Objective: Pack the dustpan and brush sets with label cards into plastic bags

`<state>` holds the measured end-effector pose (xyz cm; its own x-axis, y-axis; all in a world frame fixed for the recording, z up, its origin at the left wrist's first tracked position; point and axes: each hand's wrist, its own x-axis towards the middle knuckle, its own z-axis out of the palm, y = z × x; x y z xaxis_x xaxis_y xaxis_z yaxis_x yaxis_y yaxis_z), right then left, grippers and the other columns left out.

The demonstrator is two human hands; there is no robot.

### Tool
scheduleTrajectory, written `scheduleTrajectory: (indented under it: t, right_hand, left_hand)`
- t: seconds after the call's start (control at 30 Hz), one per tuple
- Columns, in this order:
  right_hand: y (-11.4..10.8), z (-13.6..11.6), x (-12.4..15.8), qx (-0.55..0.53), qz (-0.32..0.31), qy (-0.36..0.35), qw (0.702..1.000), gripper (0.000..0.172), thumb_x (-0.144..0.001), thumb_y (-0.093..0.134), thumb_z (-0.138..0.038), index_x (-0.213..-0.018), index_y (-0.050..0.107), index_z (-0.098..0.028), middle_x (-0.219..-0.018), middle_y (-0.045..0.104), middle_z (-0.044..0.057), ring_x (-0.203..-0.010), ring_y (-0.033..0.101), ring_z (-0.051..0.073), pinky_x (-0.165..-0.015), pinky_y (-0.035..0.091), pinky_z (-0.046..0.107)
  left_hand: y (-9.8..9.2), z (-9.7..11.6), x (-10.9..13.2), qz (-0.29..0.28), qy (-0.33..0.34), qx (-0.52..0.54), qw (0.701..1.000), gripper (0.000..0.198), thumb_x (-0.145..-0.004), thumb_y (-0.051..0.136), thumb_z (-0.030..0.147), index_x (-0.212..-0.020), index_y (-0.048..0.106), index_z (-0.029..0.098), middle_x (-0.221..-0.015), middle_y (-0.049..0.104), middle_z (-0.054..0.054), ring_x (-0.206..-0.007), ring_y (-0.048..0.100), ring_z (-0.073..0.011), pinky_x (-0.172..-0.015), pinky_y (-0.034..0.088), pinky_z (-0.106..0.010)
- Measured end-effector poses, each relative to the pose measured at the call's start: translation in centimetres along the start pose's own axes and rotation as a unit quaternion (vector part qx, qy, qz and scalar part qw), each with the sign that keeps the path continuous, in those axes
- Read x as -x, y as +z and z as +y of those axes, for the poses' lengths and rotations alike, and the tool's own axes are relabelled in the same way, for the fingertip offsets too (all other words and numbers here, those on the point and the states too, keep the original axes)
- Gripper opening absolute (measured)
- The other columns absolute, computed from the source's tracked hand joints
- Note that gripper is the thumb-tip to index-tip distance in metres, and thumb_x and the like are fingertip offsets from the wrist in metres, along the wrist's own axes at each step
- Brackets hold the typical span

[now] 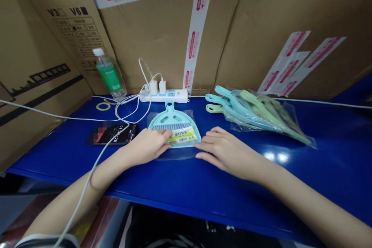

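Brown cardboard point(162, 38) with red-printed tape stands along the back edge of a glossy blue surface point(174, 180). Towards the surface's back left corner is a clear bottle point(109, 77) with a green label and white cap; a beaded ring point(103, 106) lies just in front of it. Nearer the left edge rests a phone point(123, 135), partly pixelated, with a white cable point(100, 159) crossing it.

Further right, a white power strip point(177, 96) with chargers plugged in sits by the back edge. Before it, around the middle of the surface, lies a light blue dustpan point(158, 119) in clear wrap, its handle towards the back edge, grey bristles and a yellow-green label point(181, 135) showing. The left hand point(149, 145) has bent fingers and thumb set narrowly apart at the label's left end; whether they pinch or merely rest, I cannot tell. At the dustpan's front right corner, the right hand point(223, 149) has loosely spread fingers, the index tip at the wrap, the thumb slightly apart.

Right of centre, near the back edge, wrapped blue and green dustpans point(255, 112) lie overlapping.
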<state>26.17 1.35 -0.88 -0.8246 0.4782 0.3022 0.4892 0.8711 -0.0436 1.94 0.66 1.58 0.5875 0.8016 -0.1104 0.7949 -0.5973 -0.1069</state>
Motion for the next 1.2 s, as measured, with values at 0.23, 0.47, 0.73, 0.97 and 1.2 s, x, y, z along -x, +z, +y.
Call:
scheduleTrajectory:
  t: [0.23,0.47,0.73,0.97,1.2]
  right_hand:
    - [-0.1,-0.3,0.0,0.024,0.013,0.003,1.0,0.036,-0.101,0.04,-0.027,-0.093,0.073,-0.016,-0.072,0.067,0.004,-0.068,0.059,0.019,-0.074,0.038,0.033]
    - [0.6,-0.5,-0.3,0.051,0.083,-0.001,0.995,0.04,-0.103,0.036,-0.026,-0.093,0.073,-0.017,-0.069,0.065,0.003,-0.065,0.056,0.017,-0.069,0.037,0.031]
    - [1.6,-1.0,-0.5,0.154,0.109,0.072,0.979,0.028,-0.096,0.047,-0.022,-0.107,0.073,-0.021,-0.081,0.061,0.009,-0.073,0.054,0.021,-0.061,0.041,0.031]
    - [2.2,-0.3,-0.2,0.156,0.072,0.081,0.982,0.028,-0.096,0.049,-0.027,-0.114,0.07,-0.022,-0.116,0.063,0.015,-0.093,0.057,0.028,-0.071,0.051,0.04]
    - [2.3,0.5,0.1,0.11,0.049,0.08,0.99,0.03,-0.096,0.05,-0.027,-0.118,0.069,-0.022,-0.122,0.062,0.015,-0.106,0.058,0.029,-0.081,0.055,0.045]
  left_hand:
    - [0.4,-0.4,-0.2,0.005,0.027,0.022,0.999,0.016,-0.099,0.043,0.022,-0.087,0.054,0.017,-0.088,0.065,-0.005,-0.071,0.064,-0.0196,-0.06,0.046,-0.028]
    - [0.6,-0.6,0.0,0.095,0.006,0.103,0.99,0.016,-0.096,0.034,0.017,-0.084,0.044,0.019,-0.071,0.057,-0.001,-0.059,0.057,-0.0178,-0.054,0.041,-0.027]
    - [0.9,0.6,-0.1,0.14,0.032,0.309,0.94,0.013,-0.095,0.035,0.023,-0.083,0.041,0.021,-0.062,0.048,0.005,-0.05,0.047,-0.0118,-0.051,0.037,-0.023]
    - [1.7,1.3,-0.3,0.134,0.062,0.313,0.938,0.014,-0.098,0.04,0.022,-0.088,0.049,0.02,-0.067,0.059,0.004,-0.056,0.056,-0.0109,-0.056,0.046,-0.021]
    - [2.0,-2.9,-1.6,0.209,-0.024,0.056,0.976,0.032,-0.092,0.04,0.006,-0.12,0.055,0.012,-0.118,0.062,-0.018,-0.112,0.057,-0.0293,-0.095,0.047,-0.048]
